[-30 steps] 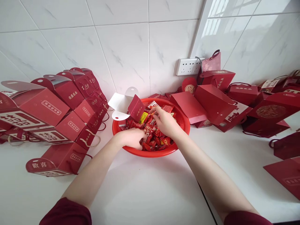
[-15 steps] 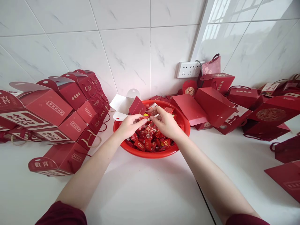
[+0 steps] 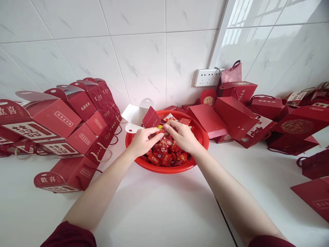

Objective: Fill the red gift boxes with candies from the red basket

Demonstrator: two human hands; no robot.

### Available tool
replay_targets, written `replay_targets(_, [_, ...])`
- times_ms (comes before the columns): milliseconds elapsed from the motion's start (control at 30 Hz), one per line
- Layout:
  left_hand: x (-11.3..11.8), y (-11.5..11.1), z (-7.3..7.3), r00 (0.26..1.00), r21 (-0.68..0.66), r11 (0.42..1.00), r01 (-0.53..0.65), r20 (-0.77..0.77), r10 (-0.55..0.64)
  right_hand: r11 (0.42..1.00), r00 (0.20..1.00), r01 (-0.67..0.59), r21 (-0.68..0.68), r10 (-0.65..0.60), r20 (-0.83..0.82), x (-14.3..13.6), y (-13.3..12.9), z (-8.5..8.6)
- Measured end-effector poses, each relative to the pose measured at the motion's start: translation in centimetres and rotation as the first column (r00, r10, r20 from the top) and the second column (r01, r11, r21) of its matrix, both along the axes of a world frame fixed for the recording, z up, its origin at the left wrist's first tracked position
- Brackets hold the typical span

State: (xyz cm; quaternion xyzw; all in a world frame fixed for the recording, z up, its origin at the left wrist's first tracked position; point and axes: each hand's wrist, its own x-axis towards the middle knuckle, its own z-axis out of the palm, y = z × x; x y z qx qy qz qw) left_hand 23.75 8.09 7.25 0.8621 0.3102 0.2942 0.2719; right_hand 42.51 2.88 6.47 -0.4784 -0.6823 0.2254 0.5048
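Your flat white desk bears a round red plastic basket between red cardboard boxes, stacked at left, jumbled at right.

Free counter fronts the red basket, but boxes crowd both its sides.

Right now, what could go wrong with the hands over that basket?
1. The open box sits at the far-left edge of the red basket, near the left hand; a knock might tip it.
2. The left forearm passes close to the front-left box and could shove it.
3. If the right hand drops a small piece, it could get lost among the wrapped packets.
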Motion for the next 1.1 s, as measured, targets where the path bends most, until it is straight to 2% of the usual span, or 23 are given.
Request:
replay_targets(100, [0.1, 0.0, -0.4, 0.953, -0.115, 0.989, 0.098, -0.276, -0.126, 0.972, 0.977, 0.214, 0.094, -0.211, -0.04, 0.4, 0.8, -0.5])
replay_targets(167, [0.3, 0.0, -0.6, 0.896, -0.14, 0.982, 0.128, -0.409, -0.175, 0.952, 0.956, 0.291, 0.1, -0.284, -0.075, 0.6, 1.1, -0.6])
replay_targets(267, [0.4, -0.1, -0.8, 0.909, 0.048, 0.998, 0.047, -0.415, -0.023, 0.956, 0.958, 0.283, 0.081, -0.277, -0.075, 0.7, 1.2, -0.6])
replay_targets(333, [0.3, 0.0, -0.8, 0.915, 0.11, 0.994, 0.019, -0.403, 0.028, 0.959, 0.964, 0.265, 0.101, -0.26, -0.061, 0.6, 1.1, -0.6])
replay_targets(433, [0.2, 0.2, -0.9, 0.894, 0.061, 0.994, 0.086, -0.446, -0.05, 0.964, 0.97, 0.243, 0.106, -0.24, -0.039, 0.5, 1.0, -0.6])
replay_targets(600, [0.1, 0.6, -1.3, 0.777, -0.074, 0.992, 0.099, -0.617, -0.123, 0.973, 0.977, 0.214, 0.09, -0.212, -0.029, 0.5, 1.0, -0.6])
replay_targets(667, [0.2, 0.7, -1.2, 0.796, -0.115, 0.985, 0.129, -0.58, -0.172, 0.976, 0.978, 0.207, 0.071, -0.205, -0.027, 0.5, 1.0, -0.6])
replay_targets(767, [0.2, 0.8, -1.0, 0.874, -0.112, 0.977, 0.181, -0.437, -0.212, 0.979, 0.98, 0.198, 0.039, -0.197, -0.028, 0.4, 0.8, -0.6])
replay_targets(967, [0.3, 0.3, -0.7, 0.942, -0.199, 0.967, 0.161, -0.26, -0.21, 0.978, 0.979, 0.203, 0.042, -0.204, 0.012, 0.4, 0.7, -0.4])
replay_targets(1033, [0.3, 0.2, -0.7, 0.96, -0.18, 0.972, 0.15, -0.207, -0.186, 0.982, 0.982, 0.189, 0.033, -0.189, 0.019, 0.4, 0.5, -0.3])
replay_targets(1100, [0.3, 0.2, -0.7, 0.991, -0.107, 0.99, 0.097, -0.079, -0.105, 0.993, 0.992, 0.12, -0.003, -0.12, 0.037, 0.3, 0.3, -0.2])
